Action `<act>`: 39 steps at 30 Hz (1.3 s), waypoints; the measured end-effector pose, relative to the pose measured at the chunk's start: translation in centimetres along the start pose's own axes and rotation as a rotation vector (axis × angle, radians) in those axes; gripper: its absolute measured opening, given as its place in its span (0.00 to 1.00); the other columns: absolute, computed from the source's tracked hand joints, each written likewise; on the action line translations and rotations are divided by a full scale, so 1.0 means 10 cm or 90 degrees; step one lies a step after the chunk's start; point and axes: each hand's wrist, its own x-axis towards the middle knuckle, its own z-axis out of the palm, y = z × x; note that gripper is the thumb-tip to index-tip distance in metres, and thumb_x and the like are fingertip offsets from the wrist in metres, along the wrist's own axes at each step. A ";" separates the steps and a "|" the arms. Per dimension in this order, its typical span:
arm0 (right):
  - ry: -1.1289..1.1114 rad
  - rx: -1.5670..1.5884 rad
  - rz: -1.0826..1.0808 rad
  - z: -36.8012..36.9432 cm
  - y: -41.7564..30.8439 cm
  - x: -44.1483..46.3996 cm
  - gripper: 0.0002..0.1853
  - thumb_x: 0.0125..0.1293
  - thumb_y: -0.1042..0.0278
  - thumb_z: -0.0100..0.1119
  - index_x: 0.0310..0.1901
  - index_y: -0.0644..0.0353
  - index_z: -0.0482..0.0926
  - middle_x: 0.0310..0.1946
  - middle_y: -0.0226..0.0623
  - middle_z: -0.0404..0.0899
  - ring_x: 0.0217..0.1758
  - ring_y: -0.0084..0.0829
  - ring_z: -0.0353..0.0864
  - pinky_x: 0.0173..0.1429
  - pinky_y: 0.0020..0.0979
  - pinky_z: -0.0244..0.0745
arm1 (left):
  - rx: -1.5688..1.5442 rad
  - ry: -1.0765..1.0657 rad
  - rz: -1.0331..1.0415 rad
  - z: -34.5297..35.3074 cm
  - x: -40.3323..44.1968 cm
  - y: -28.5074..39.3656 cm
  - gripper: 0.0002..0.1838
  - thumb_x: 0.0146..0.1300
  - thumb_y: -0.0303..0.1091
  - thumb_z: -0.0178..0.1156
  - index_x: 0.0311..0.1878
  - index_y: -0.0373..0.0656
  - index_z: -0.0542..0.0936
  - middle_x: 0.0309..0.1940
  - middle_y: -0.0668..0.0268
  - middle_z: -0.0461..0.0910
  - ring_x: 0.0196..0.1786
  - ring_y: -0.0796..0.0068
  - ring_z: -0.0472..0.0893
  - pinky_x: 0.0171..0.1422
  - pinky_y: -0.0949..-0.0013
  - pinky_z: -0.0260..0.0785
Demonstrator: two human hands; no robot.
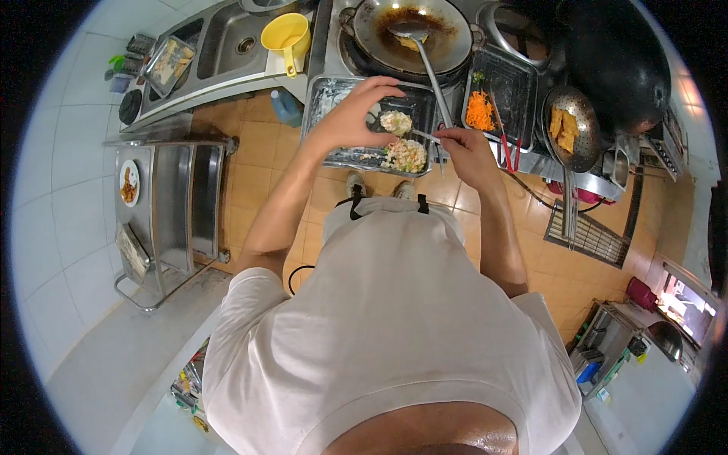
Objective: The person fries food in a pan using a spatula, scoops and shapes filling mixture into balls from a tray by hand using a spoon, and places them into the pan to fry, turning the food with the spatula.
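Over a metal tray (317,114) dusted with white powder, my left hand (353,114) is held with thumb and fingers spread apart, beside a pale ball of filling (396,123). My right hand (464,152) pinches the handle of a thin metal utensil (425,136), whose far end reaches toward the ball. Just below lies a larger heap of chopped mixture (406,155) in the tray. Whether my left fingers touch the ball is not clear.
Behind the tray stands a wok (447,30) with a ladle (434,72). To the right are shredded carrot (480,111), red-handled tongs (504,148) and a strainer (582,152) holding fried pieces. A yellow pitcher (287,35) stands near the sink (231,45).
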 end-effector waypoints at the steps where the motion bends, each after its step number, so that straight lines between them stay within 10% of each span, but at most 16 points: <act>1: -0.007 0.017 0.023 -0.02 -0.02 -0.02 0.14 0.62 0.69 0.52 0.42 0.64 0.85 0.22 0.43 0.80 0.26 0.30 0.78 0.35 0.31 0.71 | -0.007 0.018 -0.023 0.00 -0.06 -0.01 0.39 0.44 0.35 0.75 0.62 0.44 0.72 0.65 0.56 0.68 0.69 0.54 0.67 0.72 0.58 0.60; 19: 0.015 0.131 0.023 0.04 -0.07 -0.02 0.13 0.64 0.72 0.55 0.44 0.68 0.84 0.28 0.36 0.83 0.31 0.21 0.76 0.38 0.26 0.71 | 0.110 0.381 -0.117 0.56 -0.30 0.18 0.40 0.51 0.39 0.74 0.64 0.31 0.70 0.63 0.46 0.72 0.69 0.43 0.67 0.71 0.51 0.60; 39: 0.046 0.131 -0.013 0.12 0.00 -0.06 0.12 0.65 0.72 0.54 0.44 0.67 0.85 0.21 0.34 0.78 0.26 0.19 0.71 0.31 0.26 0.67 | 0.146 0.380 -0.036 0.57 -0.22 0.34 0.24 0.51 0.29 0.71 0.52 0.34 0.79 0.55 0.51 0.79 0.64 0.50 0.74 0.69 0.51 0.64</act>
